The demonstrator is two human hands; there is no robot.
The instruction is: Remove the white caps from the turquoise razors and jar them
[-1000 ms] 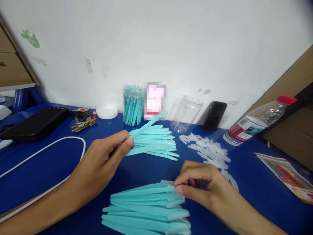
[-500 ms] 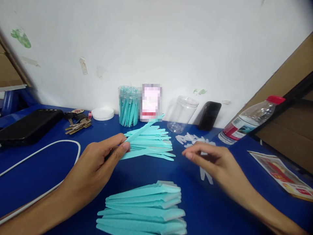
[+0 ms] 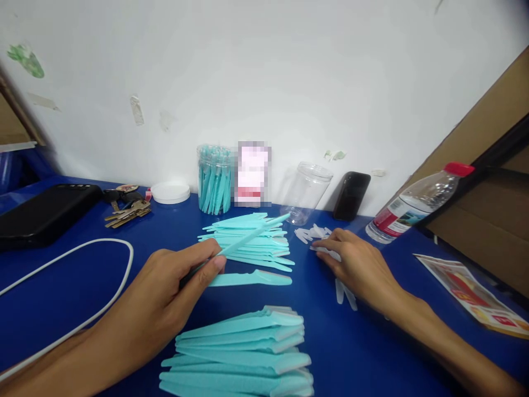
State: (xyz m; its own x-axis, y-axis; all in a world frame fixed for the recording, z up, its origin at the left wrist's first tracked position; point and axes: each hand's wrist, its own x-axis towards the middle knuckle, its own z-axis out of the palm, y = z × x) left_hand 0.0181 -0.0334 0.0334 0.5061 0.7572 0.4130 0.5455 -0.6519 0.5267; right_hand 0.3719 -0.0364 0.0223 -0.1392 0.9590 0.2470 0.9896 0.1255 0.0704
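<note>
My left hand [image 3: 176, 289] is closed, thumb and finger pinching a turquoise eyebrow razor [image 3: 256, 234] that points up to the right. Another turquoise razor [image 3: 252, 278] sticks out beneath that hand; whether it is gripped or lies on the table I cannot tell. To the right, my right hand [image 3: 359, 264] is down at a scattered heap of translucent blade covers [image 3: 316, 232], its thumb and fingertips closed on one cover [image 3: 330, 255]. Loose razors [image 3: 248, 242] lie behind my left hand. Nearer to me is a stack of razors with covers [image 3: 239, 358].
Along the wall stand a jar full of razors [image 3: 215, 182], a pixelated upright screen [image 3: 252, 173], a tilted clear jar [image 3: 308, 193] and a black phone [image 3: 351, 196]. A water bottle [image 3: 417, 207] leans at right. Left are a white lid [image 3: 170, 193], keys [image 3: 128, 213], a black power bank [image 3: 49, 212] and white cable [image 3: 131, 253].
My right hand has moved down into the blade covers and closed on one. The razor in my left hand has swung lower, and the second razor beneath it now sits lower and flatter.
</note>
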